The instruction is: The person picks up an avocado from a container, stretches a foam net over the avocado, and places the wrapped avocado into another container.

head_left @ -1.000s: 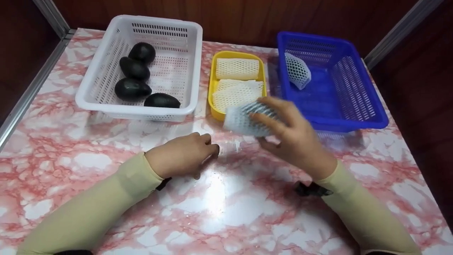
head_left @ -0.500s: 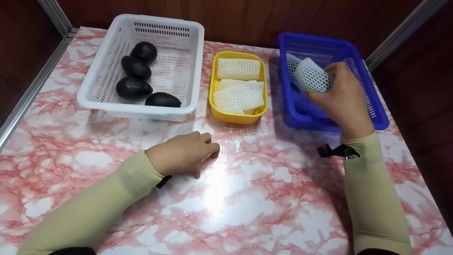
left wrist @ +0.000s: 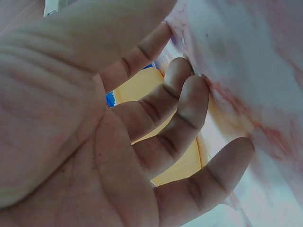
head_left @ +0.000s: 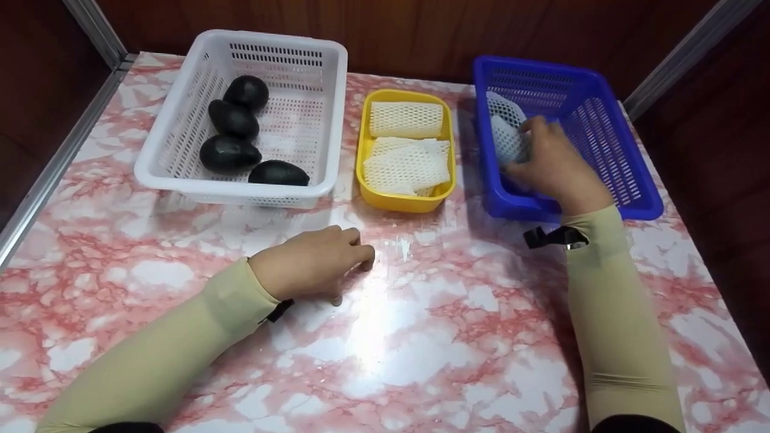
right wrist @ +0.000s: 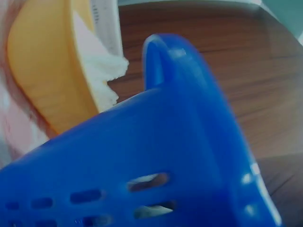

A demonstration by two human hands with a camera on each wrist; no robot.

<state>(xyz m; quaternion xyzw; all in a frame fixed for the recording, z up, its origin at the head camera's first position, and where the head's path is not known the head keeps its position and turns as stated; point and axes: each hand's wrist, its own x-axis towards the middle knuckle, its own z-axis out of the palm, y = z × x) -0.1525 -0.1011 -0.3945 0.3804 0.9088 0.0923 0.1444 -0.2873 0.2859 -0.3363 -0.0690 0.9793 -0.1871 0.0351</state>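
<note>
My right hand (head_left: pixel 556 159) reaches into the blue basket (head_left: pixel 625 210) and grips an avocado in a white foam net sleeve (head_left: pixel 508 139), low by the basket's left wall. Just behind it lies another net-sleeved avocado (head_left: pixel 505 108), partly covered. In the right wrist view the blue basket's wall (right wrist: pixel 118 151) hides the hand and what it holds. My left hand (head_left: pixel 313 261) rests on the marbled table with loosely bent fingers; in the left wrist view its palm (left wrist: pixel 109 161) holds nothing and the fingertips touch the tabletop.
At the left stands a white basket (head_left: pixel 240 185) with several bare dark avocados (head_left: pixel 231 153). Between the baskets, a yellow tray (head_left: pixel 400 201) holds white foam net sleeves (head_left: pixel 406 165). A brown panel (head_left: pixel 409 36) closes off the back of the table.
My right hand has carried the sleeved avocado from in front of the yellow tray rightward into the blue basket, then lowered it toward the left wall. My left hand stays put.
</note>
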